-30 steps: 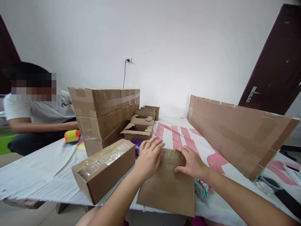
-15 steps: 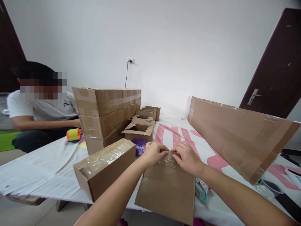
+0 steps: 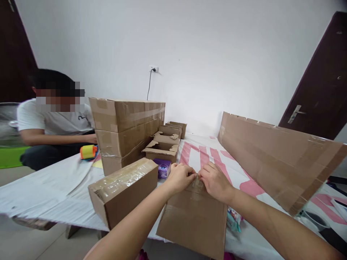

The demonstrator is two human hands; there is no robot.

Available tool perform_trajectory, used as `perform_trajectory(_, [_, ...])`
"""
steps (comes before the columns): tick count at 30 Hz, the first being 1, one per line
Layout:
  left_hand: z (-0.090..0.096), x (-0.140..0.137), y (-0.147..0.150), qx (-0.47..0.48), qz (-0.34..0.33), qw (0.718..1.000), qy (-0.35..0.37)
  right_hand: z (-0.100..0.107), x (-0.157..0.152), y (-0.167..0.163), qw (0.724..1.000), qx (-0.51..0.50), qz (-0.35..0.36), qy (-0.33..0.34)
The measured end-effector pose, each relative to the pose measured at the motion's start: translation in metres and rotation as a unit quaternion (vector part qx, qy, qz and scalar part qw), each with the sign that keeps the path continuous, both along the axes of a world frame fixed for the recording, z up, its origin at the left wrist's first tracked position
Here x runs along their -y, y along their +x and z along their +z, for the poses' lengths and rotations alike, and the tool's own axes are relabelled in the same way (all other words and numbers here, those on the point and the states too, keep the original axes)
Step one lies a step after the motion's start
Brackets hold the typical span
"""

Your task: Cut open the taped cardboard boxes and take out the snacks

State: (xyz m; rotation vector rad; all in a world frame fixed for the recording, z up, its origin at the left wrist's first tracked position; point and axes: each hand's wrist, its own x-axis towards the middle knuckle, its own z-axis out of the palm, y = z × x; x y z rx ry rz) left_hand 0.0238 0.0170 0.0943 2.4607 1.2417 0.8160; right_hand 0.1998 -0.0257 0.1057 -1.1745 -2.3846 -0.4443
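A brown cardboard box [image 3: 193, 220] lies in front of me at the table's near edge, its large plain face toward me. Clear tape [image 3: 196, 186] shines along its far edge. My left hand [image 3: 180, 177] pinches that far edge with thumb and fingers closed. Close beside it, my right hand [image 3: 213, 180] grips the same edge, fingers bent inward. The fingertips almost meet, and what lies right under them is partly hidden. To the left of my left forearm rests a long taped carton [image 3: 127, 191]. A purple packet [image 3: 163, 168] sits just behind my left hand.
Stacked cartons [image 3: 127, 126] rise at the left, with open boxes [image 3: 161, 150] in a row beside them. A large cardboard sheet [image 3: 276, 159] stands at the right. Across the table sits a person [image 3: 62, 126] near a yellow-orange roll [image 3: 88, 152]. A colourful packet [image 3: 234, 219] lies under my right forearm.
The view has swung slightly left, so things sit a little further right. My hands stay at the box's far edge, with the fingertips a little closer together.
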Motion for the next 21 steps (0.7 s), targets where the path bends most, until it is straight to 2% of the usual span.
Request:
perform_trajectory(5, [-0.003, 0.000, 0.000, 0.004, 0.008, 1.000, 0.010, -0.001, 0.002, 0.005, 0.998, 0.038, 0.051, 0.015])
perform_trajectory(15, [-0.004, 0.013, -0.001, 0.015, -0.025, 0.999, 0.023, 0.005, 0.013, 0.026, 0.987, 0.073, 0.128, -0.057])
perform_trajectory(21, [-0.008, 0.020, -0.002, 0.026, -0.044, 0.998, 0.031, 0.011, 0.025, 0.040, 0.983, 0.058, 0.140, -0.102])
